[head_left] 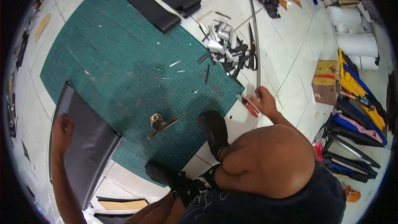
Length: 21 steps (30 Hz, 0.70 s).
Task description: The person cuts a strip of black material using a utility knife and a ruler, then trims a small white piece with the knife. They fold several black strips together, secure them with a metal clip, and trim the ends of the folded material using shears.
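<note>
My right hand [265, 101] is at the lower end of a long metal ruler [256, 37], its fingers closed round that end. Beside it a red cutter [249, 107] lies on the floor by the corner of the green cutting mat [137, 58]. My left hand [63, 130] is curled over the folded black sheet [85, 141] at the left; whether anything is in its fingers is hidden. A metal clip [162, 125] rests on the mat near my feet.
Black strips [153, 8] lie across the mat's top edge. Offcuts [224, 45] are heaped at its right edge, with black scissors [251, 52] beside them. A yellowish box [325, 82], white rolls [356, 43] and folded fabrics [360, 95] stand or lie at the right.
</note>
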Available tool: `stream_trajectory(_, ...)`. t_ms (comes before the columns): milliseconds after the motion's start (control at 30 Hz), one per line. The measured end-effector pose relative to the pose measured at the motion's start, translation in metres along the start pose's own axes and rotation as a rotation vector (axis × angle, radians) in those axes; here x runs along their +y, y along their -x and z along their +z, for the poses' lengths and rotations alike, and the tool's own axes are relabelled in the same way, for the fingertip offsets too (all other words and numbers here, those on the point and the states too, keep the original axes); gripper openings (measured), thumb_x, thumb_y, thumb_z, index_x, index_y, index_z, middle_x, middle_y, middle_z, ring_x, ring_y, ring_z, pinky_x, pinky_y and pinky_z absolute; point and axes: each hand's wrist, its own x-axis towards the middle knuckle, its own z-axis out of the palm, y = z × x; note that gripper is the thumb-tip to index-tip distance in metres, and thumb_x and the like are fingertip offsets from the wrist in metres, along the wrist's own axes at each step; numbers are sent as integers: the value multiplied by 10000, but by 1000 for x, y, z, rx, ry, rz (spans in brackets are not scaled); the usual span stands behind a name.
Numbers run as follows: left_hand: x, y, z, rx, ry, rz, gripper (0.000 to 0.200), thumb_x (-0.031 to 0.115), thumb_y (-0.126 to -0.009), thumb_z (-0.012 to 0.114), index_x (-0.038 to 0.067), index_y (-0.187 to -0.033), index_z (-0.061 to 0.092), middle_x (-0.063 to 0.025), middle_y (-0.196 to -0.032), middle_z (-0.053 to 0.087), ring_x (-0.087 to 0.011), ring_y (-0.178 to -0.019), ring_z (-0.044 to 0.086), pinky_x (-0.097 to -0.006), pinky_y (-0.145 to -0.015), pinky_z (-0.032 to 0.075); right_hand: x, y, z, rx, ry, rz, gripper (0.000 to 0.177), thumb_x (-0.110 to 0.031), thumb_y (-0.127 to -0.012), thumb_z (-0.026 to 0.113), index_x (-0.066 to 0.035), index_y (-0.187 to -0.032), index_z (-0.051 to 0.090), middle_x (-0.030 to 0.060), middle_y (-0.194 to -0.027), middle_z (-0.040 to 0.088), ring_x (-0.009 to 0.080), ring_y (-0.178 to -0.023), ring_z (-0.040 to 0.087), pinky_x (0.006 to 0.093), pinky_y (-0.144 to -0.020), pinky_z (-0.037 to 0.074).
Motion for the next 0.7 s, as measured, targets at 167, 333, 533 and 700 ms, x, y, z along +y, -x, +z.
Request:
stream_trajectory(167, -16, -135, 27, 225, 31, 139, 265, 153, -917, 619, -1, -1133, 607, -133, -1058, 633, -267, -972, 623, -359, -856, 479, -9, 40, 31, -3, 3, -64, 500, -344, -764, 821, -27, -1071, 585, 163, -984, 610, 358, -918, 615, 434, -788, 508)
stream_trajectory(333, 41, -214, 53, 393, -160, -14, 468, 362, -889, 660, 41, -1225, 606, -181, -1263, 582, -346, -1186, 553, -433, -1008, 436, 9, 22, 43, 7, -18, -182, 352, -193, -779, 810, -6, -992, 602, 165, -937, 617, 357, -857, 588, 442, -748, 473)
stream_trajectory(533, 17, -285, 87, 842, -75, -363, 606, 499, -879, 602, 52, -1286, 557, -224, -1403, 475, -395, -1343, 390, -504, -1134, 275, -86, -31, 10, 36, -558, 310, 279, -165, -976, 584, -22, -1150, 420, 64, -892, 549, 132, -758, 525, 304, -686, 470)
stream_trajectory(700, 35, -284, 92, 859, -108, -455, 597, 460, -903, 572, 60, -1341, 502, -229, -1446, 422, -402, -1392, 328, -515, -1164, 215, -142, -103, 33, 9, -698, -52, 329, -250, -1007, 465, -32, -1243, 393, 34, -913, 448, 97, -754, 410, 272, -672, 374)
